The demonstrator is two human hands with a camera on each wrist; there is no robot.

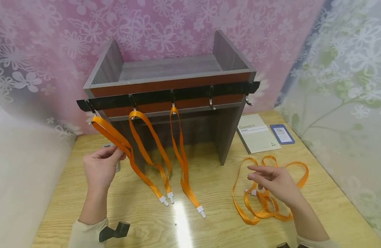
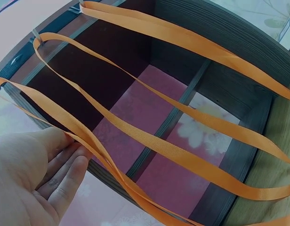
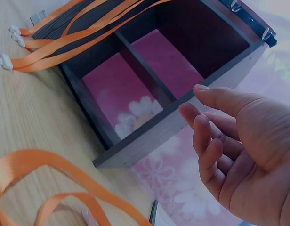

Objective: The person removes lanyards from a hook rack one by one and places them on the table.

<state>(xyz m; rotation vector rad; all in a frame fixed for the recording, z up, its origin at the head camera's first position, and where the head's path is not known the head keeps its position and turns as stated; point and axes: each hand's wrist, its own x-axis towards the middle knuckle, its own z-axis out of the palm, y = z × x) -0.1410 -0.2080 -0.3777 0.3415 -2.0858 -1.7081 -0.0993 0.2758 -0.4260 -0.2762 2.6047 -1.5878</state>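
Note:
My left hand (image 1: 100, 164) pinches the edge of the leftmost orange lanyard (image 1: 112, 135) between thumb and fingers, partway down its strap. That lanyard hangs from the first hook on a black rail (image 1: 153, 97). To its right hang a second lanyard (image 1: 147, 127) and a third lanyard (image 1: 181, 156), their white clips lying toward the front of the table. My right hand (image 1: 275, 181) holds nothing, its fingers loosely bent. In the head view it overlaps a loose heap of orange lanyard (image 1: 255, 217), which it partly hides.
The rail runs across a grey wooden rack (image 1: 230, 51). Two metal hooks at its right carry nothing, including the end hook (image 1: 248, 101). A notebook (image 1: 257, 134) and a blue card holder (image 1: 282, 134) lie at the back right. A grey object (image 1: 118, 166) sits behind my left hand.

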